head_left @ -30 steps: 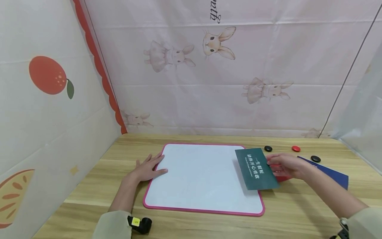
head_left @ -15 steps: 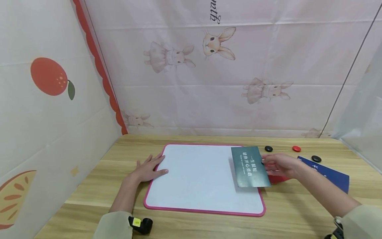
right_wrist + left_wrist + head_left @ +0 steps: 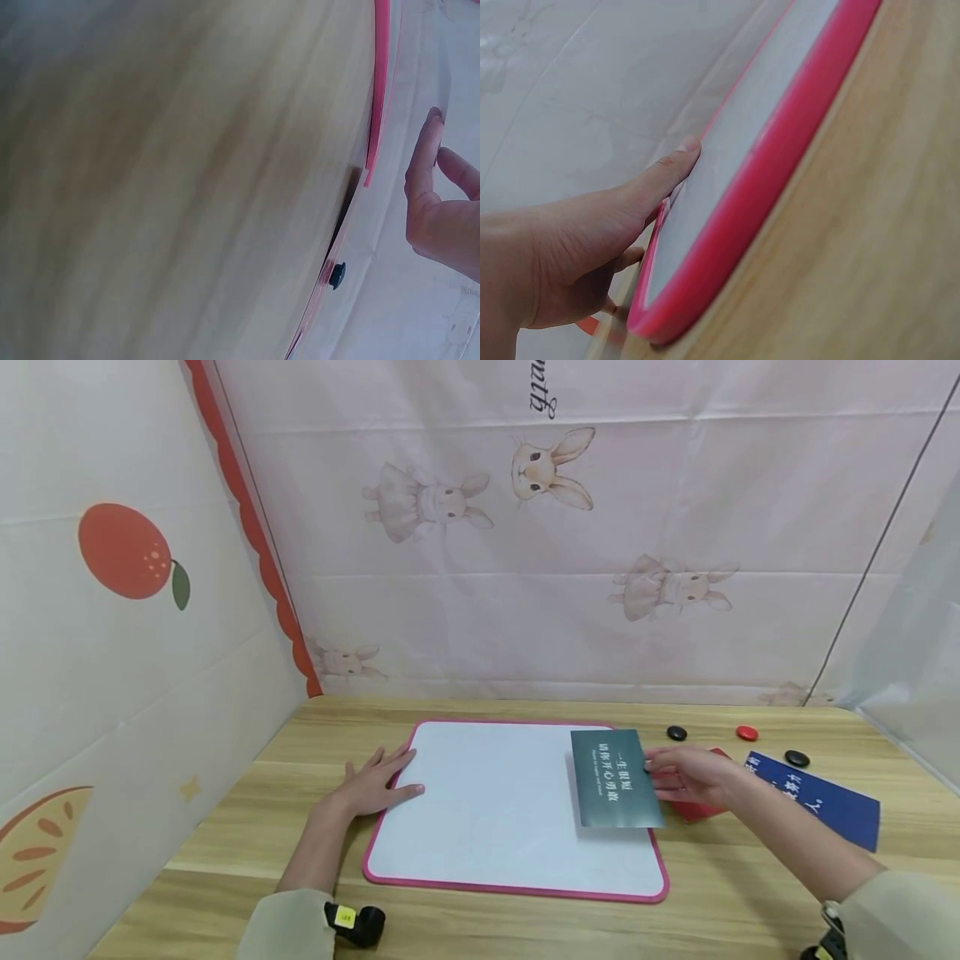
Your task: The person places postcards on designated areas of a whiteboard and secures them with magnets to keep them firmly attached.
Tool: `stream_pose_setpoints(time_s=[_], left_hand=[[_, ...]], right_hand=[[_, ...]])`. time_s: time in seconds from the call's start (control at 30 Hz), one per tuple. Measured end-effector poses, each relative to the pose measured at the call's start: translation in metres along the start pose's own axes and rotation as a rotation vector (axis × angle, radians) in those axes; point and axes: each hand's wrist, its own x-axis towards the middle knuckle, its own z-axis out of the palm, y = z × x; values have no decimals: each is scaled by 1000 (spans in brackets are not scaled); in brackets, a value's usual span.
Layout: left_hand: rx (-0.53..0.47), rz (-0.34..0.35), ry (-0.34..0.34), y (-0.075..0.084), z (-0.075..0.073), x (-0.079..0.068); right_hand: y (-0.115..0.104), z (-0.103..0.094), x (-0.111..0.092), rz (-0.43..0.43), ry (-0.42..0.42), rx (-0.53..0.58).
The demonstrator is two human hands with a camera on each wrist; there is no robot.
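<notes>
A dark green card (image 3: 617, 781) with white lettering is held above the right part of a pink-rimmed whiteboard (image 3: 495, 810). Its right edge is pinched between the thumb and fingers of my right hand (image 3: 693, 774); the card casts a shadow on the board. In the right wrist view, this hand (image 3: 446, 217) shows with the card almost edge-on. My left hand (image 3: 372, 783) rests on the board's left edge, fingers spread. The left wrist view has the left thumb lying on the white surface and the other fingers partly hidden behind the hand.
A red card (image 3: 693, 810) lies right of the board, partly under my right hand. Further right is a blue card (image 3: 825, 802) with white characters. Two black round pieces (image 3: 677, 733) and a red one (image 3: 747, 733) sit behind. A printed curtain closes off the wooden table's (image 3: 525, 931) back.
My right hand has carried the green card a little to the left, further over the whiteboard. More of the red and blue cards is uncovered. The left hand stays in place.
</notes>
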Motion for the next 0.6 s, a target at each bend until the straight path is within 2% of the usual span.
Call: stream_pose_setpoints(time_s=[0.17, 0.6], left_hand=[[1, -3, -1, -1, 1, 1], [3, -1, 2, -1, 2, 2]], right_hand=[[-1, 4, 2, 7, 27, 6], [-3, 11, 8, 0, 10, 6]])
